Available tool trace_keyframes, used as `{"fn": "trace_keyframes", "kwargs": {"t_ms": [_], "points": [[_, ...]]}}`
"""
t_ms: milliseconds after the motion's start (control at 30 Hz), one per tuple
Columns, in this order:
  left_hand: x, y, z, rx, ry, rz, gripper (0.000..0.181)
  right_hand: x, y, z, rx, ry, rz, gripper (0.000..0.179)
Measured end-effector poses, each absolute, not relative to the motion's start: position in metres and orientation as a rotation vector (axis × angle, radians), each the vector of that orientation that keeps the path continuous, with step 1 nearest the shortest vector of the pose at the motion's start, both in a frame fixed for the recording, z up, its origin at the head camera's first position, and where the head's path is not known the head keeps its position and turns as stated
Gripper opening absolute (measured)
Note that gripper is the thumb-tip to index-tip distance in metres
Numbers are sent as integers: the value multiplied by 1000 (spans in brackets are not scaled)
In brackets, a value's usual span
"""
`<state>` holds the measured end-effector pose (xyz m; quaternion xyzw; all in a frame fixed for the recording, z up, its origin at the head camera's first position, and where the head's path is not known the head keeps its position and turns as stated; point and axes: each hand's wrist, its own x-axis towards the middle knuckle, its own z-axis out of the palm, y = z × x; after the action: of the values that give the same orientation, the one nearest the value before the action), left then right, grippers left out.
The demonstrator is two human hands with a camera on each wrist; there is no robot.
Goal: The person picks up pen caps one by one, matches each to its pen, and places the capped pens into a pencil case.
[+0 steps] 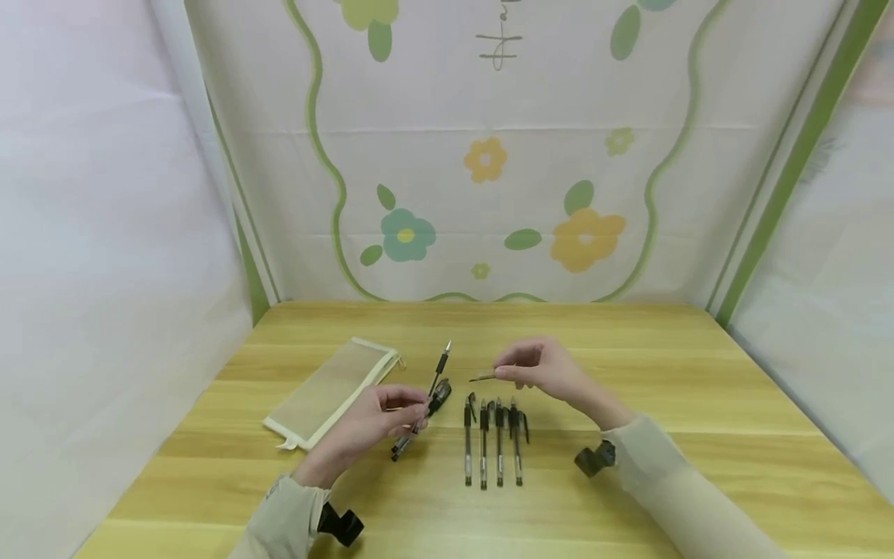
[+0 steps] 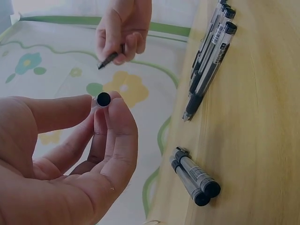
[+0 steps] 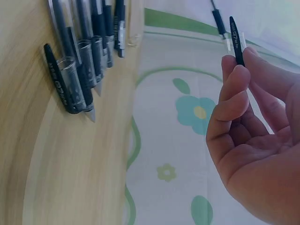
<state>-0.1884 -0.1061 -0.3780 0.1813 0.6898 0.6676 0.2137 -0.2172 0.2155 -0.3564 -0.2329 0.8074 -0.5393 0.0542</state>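
My left hand [image 1: 377,423] pinches an uncapped pen [image 1: 441,363] between thumb and fingers, its metal tip pointing up and away. In the left wrist view the dark end of that pen faces the camera. Across from it, my right hand [image 1: 541,369] pinches a pen cap [image 3: 236,41] with a black clip, apart from the pen's tip. Two more pens [image 2: 194,178] lie together on the table below the left hand. Between the hands, nearer me, several uncapped pens [image 1: 483,450] lie in a row, tips away, with loose caps [image 1: 526,427] beside their tips.
A flat cream-edged mesh pouch [image 1: 331,388] with a zipper lies on the wooden table [image 1: 628,497], left of the pens. Behind the table hangs a flowered cloth [image 1: 531,194], with pale cloth walls at both sides.
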Motion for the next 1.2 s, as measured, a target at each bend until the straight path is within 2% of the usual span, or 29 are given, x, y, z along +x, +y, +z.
{"fn": "trace_keyframes", "kwargs": {"t_ms": [400,833,1200], "points": [[-186,-106,-376,582,2003,1808,38,-193,242,-347,-535,2460,-1699,21],[-182,-105,-377,660,2014,1736,32,-193,240,-346,-467,2464,-1743,34],[-172,-116,-373,613,2043,1753,28,-203,224,-348,-497,2372,-1807,28]]}}
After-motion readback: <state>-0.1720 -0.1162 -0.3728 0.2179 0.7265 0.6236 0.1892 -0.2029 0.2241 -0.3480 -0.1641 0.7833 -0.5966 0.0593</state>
